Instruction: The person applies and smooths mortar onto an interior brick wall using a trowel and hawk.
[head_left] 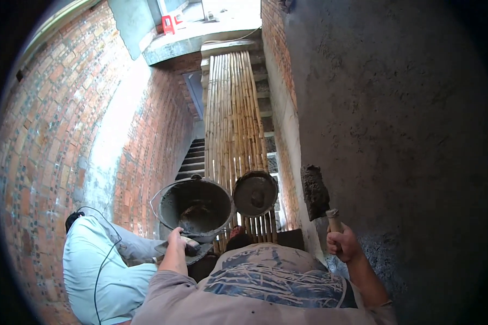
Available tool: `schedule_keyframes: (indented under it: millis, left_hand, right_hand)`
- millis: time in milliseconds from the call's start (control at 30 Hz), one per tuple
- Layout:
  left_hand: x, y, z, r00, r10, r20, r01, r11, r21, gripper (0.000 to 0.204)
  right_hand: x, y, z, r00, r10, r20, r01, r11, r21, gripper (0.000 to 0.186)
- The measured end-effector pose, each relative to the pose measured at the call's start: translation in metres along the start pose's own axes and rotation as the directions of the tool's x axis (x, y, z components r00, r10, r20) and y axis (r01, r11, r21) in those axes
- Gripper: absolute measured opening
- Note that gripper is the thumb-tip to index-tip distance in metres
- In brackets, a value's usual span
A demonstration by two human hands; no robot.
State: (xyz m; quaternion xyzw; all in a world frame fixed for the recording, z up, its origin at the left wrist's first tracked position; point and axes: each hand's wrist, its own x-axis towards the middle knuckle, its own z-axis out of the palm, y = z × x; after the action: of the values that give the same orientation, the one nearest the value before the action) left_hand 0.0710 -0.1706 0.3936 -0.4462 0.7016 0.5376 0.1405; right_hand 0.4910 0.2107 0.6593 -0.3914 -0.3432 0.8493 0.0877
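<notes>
My right hand (344,244) is closed round the wooden handle of a trowel (334,219). Its blade, coated in dark mortar, points up beside the grey plastered wall (385,135); whether it touches the wall I cannot tell. My left hand (175,235) is closed at the near rim of a large black bucket (171,206), on a dark flat tool (199,252) with a pale grip, partly hidden by the hand. Some mortar (196,215) lies inside the bucket. A smaller round mortar-stained container (256,193) with a lump in it stands right of the bucket.
Bamboo poles (230,108) form a sloping walkway ahead, with stairs (194,157) lower on its left. A person in a light blue shirt (100,265) is close on my left, before a brick wall (49,135). A red stool (168,24) stands on the far landing.
</notes>
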Motion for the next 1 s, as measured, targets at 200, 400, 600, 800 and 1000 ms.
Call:
schedule_keyframes:
  millis: [200,400,600,800,1000]
  left_hand:
    - [0.052,0.012,0.013,0.814,-0.153,0.561,0.227,0.972,-0.063,0.028]
    - [0.138,0.035,0.066,0.476,-0.229,0.849,0.433,0.901,0.001,0.028]
    - [0.203,0.066,0.254,0.689,-0.299,0.660,0.381,0.924,0.022,0.028]
    - [0.288,0.045,0.462,0.871,-0.307,0.385,0.314,0.948,0.045,0.030]
    - [0.134,0.032,0.640,0.913,-0.086,0.398,0.062,0.995,0.072,0.026]
  right_hand:
    - [0.021,-0.008,0.014,0.998,-0.036,-0.058,0.039,0.998,0.044,0.018]
    - [0.045,-0.012,0.020,0.991,-0.012,-0.134,0.016,1.000,0.023,0.019]
    - [0.142,0.000,0.027,0.977,0.045,-0.209,-0.034,0.998,0.056,0.017]
    - [0.284,0.019,-0.001,0.966,0.127,-0.227,-0.101,0.987,0.123,0.017]
    - [0.402,0.054,-0.065,0.928,0.122,-0.352,-0.072,0.986,0.150,0.017]
